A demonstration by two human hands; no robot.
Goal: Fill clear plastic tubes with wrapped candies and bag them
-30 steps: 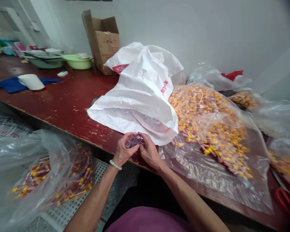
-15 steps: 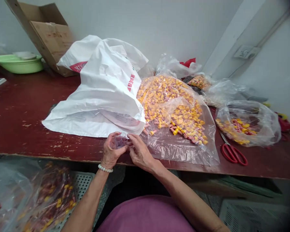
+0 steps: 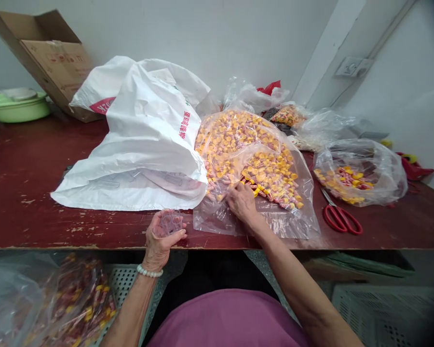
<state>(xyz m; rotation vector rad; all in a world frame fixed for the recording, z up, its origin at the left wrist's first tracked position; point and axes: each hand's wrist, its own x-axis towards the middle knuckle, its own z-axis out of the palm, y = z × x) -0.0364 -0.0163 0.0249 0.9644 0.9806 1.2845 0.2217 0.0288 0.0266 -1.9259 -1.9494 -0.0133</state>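
Clear tubes [image 3: 171,223] sit within the left hand [image 3: 159,242].

Your bare right hand [image 3: 243,201] hides whatever its fingertips touch at the clear plastic bag [image 3: 305,219] of yellow-capped pieces [image 3: 271,171]; the bottom edge crops your 2 forearms [image 3: 298,277], the left edge the round light-green basin [image 3: 20,112].

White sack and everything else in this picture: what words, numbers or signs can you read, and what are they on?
White sack, red characters: perhaps "蛋鸡高峰期", but small and blurred, so not sure.
Same sack, red patch: pale letters, turned around; can't read them for sure.
Same sack, green mark near the top: too small to read.
Cardboard box: reddish print, too faint to read.
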